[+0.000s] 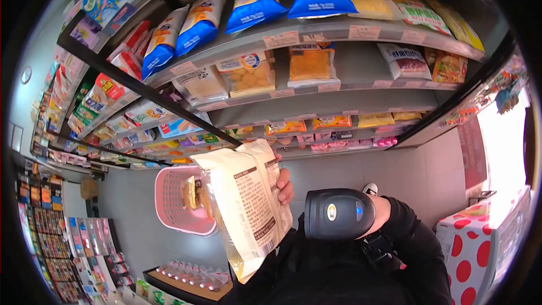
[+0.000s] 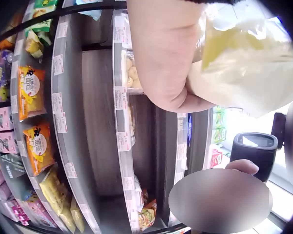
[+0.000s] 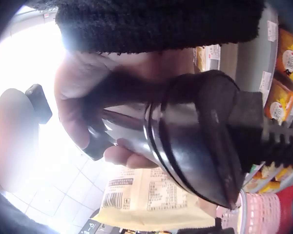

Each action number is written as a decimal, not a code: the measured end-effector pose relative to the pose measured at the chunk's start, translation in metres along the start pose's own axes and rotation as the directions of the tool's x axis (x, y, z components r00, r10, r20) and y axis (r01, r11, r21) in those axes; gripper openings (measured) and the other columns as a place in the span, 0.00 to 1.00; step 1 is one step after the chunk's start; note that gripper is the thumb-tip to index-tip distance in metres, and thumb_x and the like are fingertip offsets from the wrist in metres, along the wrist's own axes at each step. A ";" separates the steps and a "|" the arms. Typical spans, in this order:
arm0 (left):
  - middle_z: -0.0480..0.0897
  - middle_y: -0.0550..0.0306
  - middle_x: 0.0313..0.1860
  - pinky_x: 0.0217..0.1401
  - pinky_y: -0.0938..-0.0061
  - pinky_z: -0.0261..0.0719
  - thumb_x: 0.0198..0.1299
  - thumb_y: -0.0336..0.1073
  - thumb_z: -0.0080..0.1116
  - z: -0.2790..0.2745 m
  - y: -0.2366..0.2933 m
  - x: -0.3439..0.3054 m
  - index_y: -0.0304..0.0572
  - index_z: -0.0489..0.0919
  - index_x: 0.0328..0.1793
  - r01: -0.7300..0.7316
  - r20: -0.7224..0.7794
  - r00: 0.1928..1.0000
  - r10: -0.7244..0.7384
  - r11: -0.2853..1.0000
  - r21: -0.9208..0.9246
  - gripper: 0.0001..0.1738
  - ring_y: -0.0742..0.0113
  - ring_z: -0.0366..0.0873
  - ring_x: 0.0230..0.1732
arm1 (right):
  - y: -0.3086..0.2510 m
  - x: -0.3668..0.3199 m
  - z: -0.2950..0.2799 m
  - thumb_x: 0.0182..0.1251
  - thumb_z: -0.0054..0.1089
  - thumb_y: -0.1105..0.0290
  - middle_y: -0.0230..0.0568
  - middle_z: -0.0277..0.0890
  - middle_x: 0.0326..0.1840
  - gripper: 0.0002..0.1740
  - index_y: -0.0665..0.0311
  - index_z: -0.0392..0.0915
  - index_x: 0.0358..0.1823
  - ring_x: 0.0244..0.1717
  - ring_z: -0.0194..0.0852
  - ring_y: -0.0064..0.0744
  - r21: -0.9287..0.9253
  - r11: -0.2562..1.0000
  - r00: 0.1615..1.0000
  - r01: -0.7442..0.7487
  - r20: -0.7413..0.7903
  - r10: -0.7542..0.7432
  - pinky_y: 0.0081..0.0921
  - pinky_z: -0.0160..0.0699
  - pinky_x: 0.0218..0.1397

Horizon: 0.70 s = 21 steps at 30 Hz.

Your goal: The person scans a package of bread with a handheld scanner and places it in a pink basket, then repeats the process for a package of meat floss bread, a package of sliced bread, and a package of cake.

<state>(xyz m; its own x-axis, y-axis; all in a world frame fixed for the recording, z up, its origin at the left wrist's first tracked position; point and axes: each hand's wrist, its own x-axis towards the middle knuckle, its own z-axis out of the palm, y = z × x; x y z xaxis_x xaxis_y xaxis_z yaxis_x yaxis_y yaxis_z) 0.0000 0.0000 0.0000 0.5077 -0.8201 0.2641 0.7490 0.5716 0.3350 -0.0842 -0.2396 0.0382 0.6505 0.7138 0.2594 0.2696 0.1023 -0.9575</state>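
Note:
My left hand [image 1: 285, 186] grips a cream-coloured food bag [image 1: 248, 200] by its right side, its printed back and barcode facing up in the head view. In the left wrist view the left hand [image 2: 168, 63] covers part of the bag [image 2: 249, 73]. My right hand [image 3: 88, 92] is wrapped round the handle of a black barcode scanner [image 3: 195, 131]. From above, the scanner [image 1: 339, 213] hides most of the right hand [image 1: 381, 217]. Scanner and bag are close together, with a small gap between them in the head view.
Shelves [image 1: 361, 28] of bagged bread and snacks stand in front. A pink basket [image 1: 164, 197] with a packaged item inside is on the floor at the left. Bottles [image 1: 192, 275] stand in a low box near the bottom. A red-dotted white box [image 1: 464, 248] stands at the right.

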 end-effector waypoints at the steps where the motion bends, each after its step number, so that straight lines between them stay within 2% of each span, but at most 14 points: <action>1: 0.65 0.52 0.38 0.38 0.66 0.63 0.51 0.62 0.39 0.000 0.004 0.000 0.50 0.49 0.64 -0.016 0.017 1.000 0.017 1.000 -0.014 0.39 0.62 0.67 0.33 | -0.003 0.005 0.002 0.40 0.66 0.71 0.43 0.61 0.51 0.38 0.67 0.56 0.54 0.50 0.59 0.31 0.109 0.994 1.000 -0.019 -0.002 0.019 0.28 0.58 0.54; 2: 0.66 0.52 0.38 0.38 0.67 0.63 0.53 0.59 0.39 0.001 0.009 -0.001 0.49 0.50 0.64 -0.035 0.034 0.999 0.036 0.999 -0.028 0.36 0.62 0.67 0.33 | -0.004 -0.002 -0.002 0.40 0.66 0.71 0.43 0.62 0.50 0.37 0.67 0.57 0.53 0.48 0.60 0.31 0.150 0.988 0.999 -0.039 0.000 0.039 0.28 0.59 0.53; 3: 0.66 0.52 0.38 0.38 0.67 0.63 0.53 0.59 0.39 -0.008 -0.012 0.011 0.49 0.50 0.64 -0.041 0.063 0.997 0.044 0.998 -0.045 0.36 0.62 0.67 0.33 | -0.002 -0.010 -0.004 0.40 0.66 0.71 0.43 0.63 0.49 0.37 0.67 0.57 0.53 0.47 0.61 0.31 0.191 0.980 0.998 -0.058 0.002 0.059 0.27 0.60 0.52; 5: 0.65 0.57 0.33 0.33 0.76 0.63 0.53 0.55 0.42 0.000 -0.010 0.011 0.42 0.51 0.63 -0.088 0.007 0.996 0.088 0.996 0.008 0.36 0.68 0.65 0.28 | 0.003 -0.011 0.001 0.40 0.66 0.71 0.42 0.66 0.46 0.35 0.68 0.59 0.51 0.45 0.63 0.31 0.170 0.985 0.999 -0.041 -0.017 0.044 0.26 0.62 0.49; 7: 0.65 0.56 0.33 0.33 0.76 0.63 0.54 0.55 0.42 0.003 -0.005 0.009 0.42 0.51 0.63 -0.065 0.005 0.998 0.065 0.997 0.029 0.35 0.68 0.65 0.27 | 0.001 -0.009 0.006 0.40 0.66 0.71 0.42 0.66 0.46 0.34 0.68 0.59 0.51 0.44 0.63 0.31 0.185 0.982 0.998 -0.047 -0.024 0.053 0.26 0.63 0.49; 9: 0.65 0.56 0.33 0.34 0.76 0.63 0.54 0.53 0.42 0.006 -0.004 0.005 0.43 0.52 0.62 -0.081 -0.121 0.989 0.088 0.995 0.062 0.35 0.68 0.65 0.28 | 0.002 -0.007 0.010 0.41 0.66 0.71 0.42 0.66 0.45 0.33 0.68 0.60 0.50 0.44 0.64 0.31 0.196 0.979 0.998 -0.059 -0.023 0.065 0.25 0.63 0.49; 11: 0.65 0.56 0.33 0.35 0.76 0.63 0.54 0.52 0.43 0.000 0.000 0.001 0.42 0.52 0.62 -0.084 -0.119 0.989 0.091 0.994 0.062 0.33 0.68 0.65 0.28 | 0.006 -0.003 0.016 0.41 0.65 0.70 0.43 0.67 0.45 0.31 0.68 0.61 0.49 0.44 0.64 0.31 0.159 0.987 1.000 -0.013 -0.007 0.014 0.26 0.63 0.48; 13: 0.65 0.52 0.37 0.38 0.68 0.62 0.53 0.56 0.41 -0.017 0.005 -0.007 0.48 0.52 0.63 -0.074 -0.044 0.996 0.074 0.997 0.008 0.34 0.61 0.66 0.35 | 0.003 0.006 0.020 0.41 0.65 0.69 0.44 0.67 0.44 0.31 0.68 0.62 0.48 0.44 0.64 0.33 0.181 0.983 1.000 -0.011 -0.015 0.014 0.26 0.64 0.47; 14: 0.65 0.53 0.38 0.39 0.68 0.61 0.54 0.56 0.40 -0.019 0.005 -0.007 0.48 0.53 0.62 -0.096 -0.026 0.995 0.095 0.995 -0.014 0.33 0.61 0.66 0.35 | 0.002 0.010 0.021 0.41 0.65 0.69 0.44 0.67 0.44 0.31 0.68 0.62 0.48 0.43 0.64 0.34 0.191 0.982 1.000 0.003 0.004 -0.004 0.27 0.64 0.47; 16: 0.65 0.53 0.38 0.39 0.68 0.61 0.53 0.56 0.41 -0.023 0.007 -0.009 0.48 0.53 0.62 -0.098 -0.028 0.995 0.097 0.995 -0.022 0.33 0.61 0.66 0.35 | 0.003 0.016 0.023 0.40 0.64 0.68 0.45 0.66 0.43 0.31 0.69 0.62 0.47 0.43 0.65 0.37 0.166 0.985 0.998 0.043 0.027 -0.049 0.28 0.64 0.47; 19: 0.65 0.53 0.38 0.39 0.68 0.61 0.53 0.56 0.42 -0.033 0.008 -0.015 0.48 0.54 0.61 -0.109 -0.034 0.994 0.108 0.993 -0.033 0.33 0.62 0.66 0.35 | 0.004 0.018 0.025 0.39 0.65 0.68 0.45 0.66 0.43 0.31 0.69 0.62 0.47 0.43 0.65 0.37 0.140 0.990 0.998 0.018 0.060 -0.027 0.28 0.63 0.47; 21: 0.65 0.53 0.38 0.40 0.69 0.61 0.53 0.56 0.42 -0.034 0.008 -0.018 0.48 0.54 0.61 -0.114 -0.036 0.993 0.113 0.993 -0.036 0.33 0.62 0.66 0.35 | 0.001 0.019 0.026 0.39 0.65 0.68 0.45 0.67 0.43 0.30 0.69 0.63 0.46 0.42 0.65 0.37 0.165 0.986 1.000 0.011 0.023 -0.015 0.28 0.64 0.47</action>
<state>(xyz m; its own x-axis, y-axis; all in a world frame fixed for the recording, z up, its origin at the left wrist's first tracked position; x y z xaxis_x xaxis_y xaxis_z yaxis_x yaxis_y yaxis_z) 0.0107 0.0185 -0.0329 0.6038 -0.7509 0.2675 0.7013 0.6599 0.2696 -0.0899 -0.2083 0.0391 0.6301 0.7278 0.2706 0.1555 0.2232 -0.9623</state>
